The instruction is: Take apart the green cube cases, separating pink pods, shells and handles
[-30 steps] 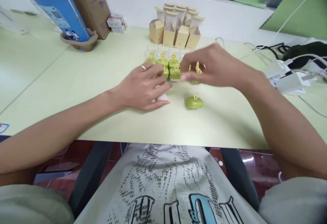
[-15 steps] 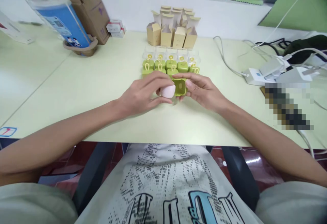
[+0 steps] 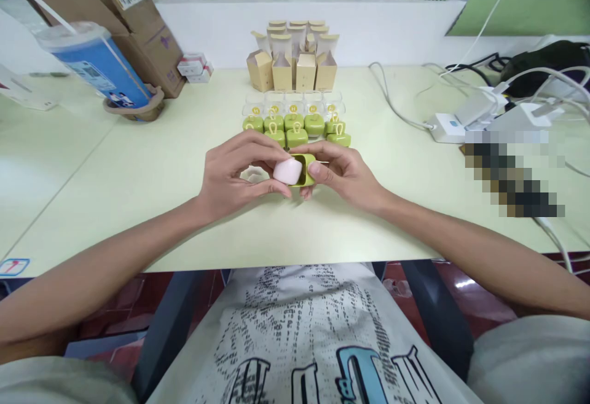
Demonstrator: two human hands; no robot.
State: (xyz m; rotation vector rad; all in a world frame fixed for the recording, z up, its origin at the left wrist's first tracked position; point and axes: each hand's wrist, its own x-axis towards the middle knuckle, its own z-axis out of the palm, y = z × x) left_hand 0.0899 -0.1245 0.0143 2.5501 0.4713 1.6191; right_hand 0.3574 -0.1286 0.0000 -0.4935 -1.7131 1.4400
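Observation:
My left hand (image 3: 237, 170) pinches a pale pink, rounded piece (image 3: 286, 172) between thumb and fingers. The piece sits at the mouth of a hollow green case (image 3: 305, 169), its right end overlapping the opening; how deep it reaches inside I cannot tell. Around the case's right side, my right hand (image 3: 343, 173) is closed, with the thumb at its rim. Something clear or whitish (image 3: 255, 173) shows through the gap under my left fingers. Just beyond both hands stand several glossy green cases (image 3: 314, 125) with pale yellow loops, partly covered by my fingers.
Behind the green cases lie clear plastic pieces (image 3: 295, 101) with yellow marks. Several small tan boxes (image 3: 282, 72) with raised flaps stand by the wall. At left are a blue cup (image 3: 104, 72) and a cardboard box (image 3: 157, 53); at right, a white power strip (image 3: 449, 128) and cables.
The pink piece has come to the green case's opening and now overlaps it. The case has turned slightly. The whole view has shifted a little.

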